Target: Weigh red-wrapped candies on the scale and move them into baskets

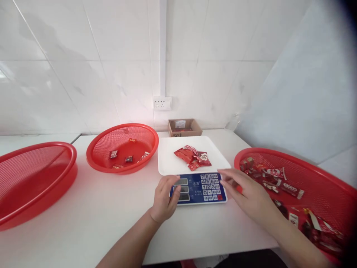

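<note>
A white scale (167, 162) with a blue keypad panel (208, 188) stands in the middle of the white table. A small pile of red snack packets (193, 156) lies on its tray. My left hand (164, 199) rests loosely curled at the panel's left end, fingers touching the display area. My right hand (245, 195) hovers at the panel's right end with fingers stretched out, holding nothing, beside the red basket of packets (320, 175).
A red mesh basket (122, 147) with several packets sits left of the scale. A larger red basket (33, 178) stands at the far left. A small cardboard box (184, 127) and a wall socket (162, 103) are behind the scale.
</note>
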### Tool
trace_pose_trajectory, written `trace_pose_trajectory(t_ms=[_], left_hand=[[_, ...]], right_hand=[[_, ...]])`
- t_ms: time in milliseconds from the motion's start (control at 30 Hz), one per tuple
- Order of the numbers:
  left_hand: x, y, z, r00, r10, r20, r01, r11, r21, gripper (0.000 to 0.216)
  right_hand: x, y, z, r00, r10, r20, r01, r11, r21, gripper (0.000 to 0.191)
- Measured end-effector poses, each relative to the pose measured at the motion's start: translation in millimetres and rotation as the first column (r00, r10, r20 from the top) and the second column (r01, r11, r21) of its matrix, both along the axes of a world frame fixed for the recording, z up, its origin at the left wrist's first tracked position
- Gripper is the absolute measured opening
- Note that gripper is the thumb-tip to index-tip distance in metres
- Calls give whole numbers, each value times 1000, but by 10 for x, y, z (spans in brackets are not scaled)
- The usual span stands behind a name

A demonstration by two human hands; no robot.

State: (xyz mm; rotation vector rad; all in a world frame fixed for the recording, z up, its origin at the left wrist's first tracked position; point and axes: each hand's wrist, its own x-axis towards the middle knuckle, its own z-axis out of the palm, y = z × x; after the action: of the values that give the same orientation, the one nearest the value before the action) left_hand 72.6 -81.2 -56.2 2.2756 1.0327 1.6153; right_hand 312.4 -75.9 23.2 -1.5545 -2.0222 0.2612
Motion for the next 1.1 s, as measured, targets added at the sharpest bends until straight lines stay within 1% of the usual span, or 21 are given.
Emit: trace_pose_trajectory(t_ms=[67,133,200,267,300,367,433,567,700,767,833,933,1000,1100], left_hand=[[-9,-7,-12,994,40,100,-38,999,-25,34],[-16,1,-38,971,67,229,-57,997,-47,39],[-18,25,-72,944,74,320,-60,997,-55,41],[-18,56,-110,936,79,343,-61,996,-61,41],[-16,71,-128,937,81,340,-64,996,-62,41],[-13,95,-157,940,83,330,-65,996,-65,40],[-8,110,-177,942,86,324,-67,995,-67,40],[-1,109,-184,951,103,291,-87,994,-67,39],[0,80,-132,970,173,169,-171,985,-27,39],[23,68,-66,978,204,36,-204,979,11,39],[85,72,28,967,204,-151,-201,979,34,36],[262,138,193,887,165,-430,-168,985,30,34],[413,237,292,828,143,-542,-159,987,17,37],[612,448,397,775,123,-620,-159,987,-2,43]], right_hand=[[58,-265,-217,995,-8,-104,4,999,-42,31],[101,-480,-517,982,-48,-180,25,992,-127,29],[120,-623,-832,959,-116,-258,63,977,-205,31],[111,-693,-1090,943,-134,-305,50,962,-269,30],[99,-708,-1182,938,-130,-321,36,958,-283,30],[70,-712,-1292,933,-111,-343,8,958,-288,29],[48,-707,-1329,930,-102,-354,-3,959,-285,29],[40,-719,-1340,931,-89,-354,-13,961,-276,29],[48,-741,-1359,933,-59,-356,-31,970,-241,28],[50,-747,-1356,933,-46,-358,-41,972,-231,28],[54,-751,-1343,932,-33,-360,-52,973,-223,29],[58,-760,-1321,928,-7,-372,-76,975,-208,28],[56,-770,-1314,921,7,-390,-88,978,-191,27],[52,-791,-1311,908,12,-418,-92,981,-173,26]])
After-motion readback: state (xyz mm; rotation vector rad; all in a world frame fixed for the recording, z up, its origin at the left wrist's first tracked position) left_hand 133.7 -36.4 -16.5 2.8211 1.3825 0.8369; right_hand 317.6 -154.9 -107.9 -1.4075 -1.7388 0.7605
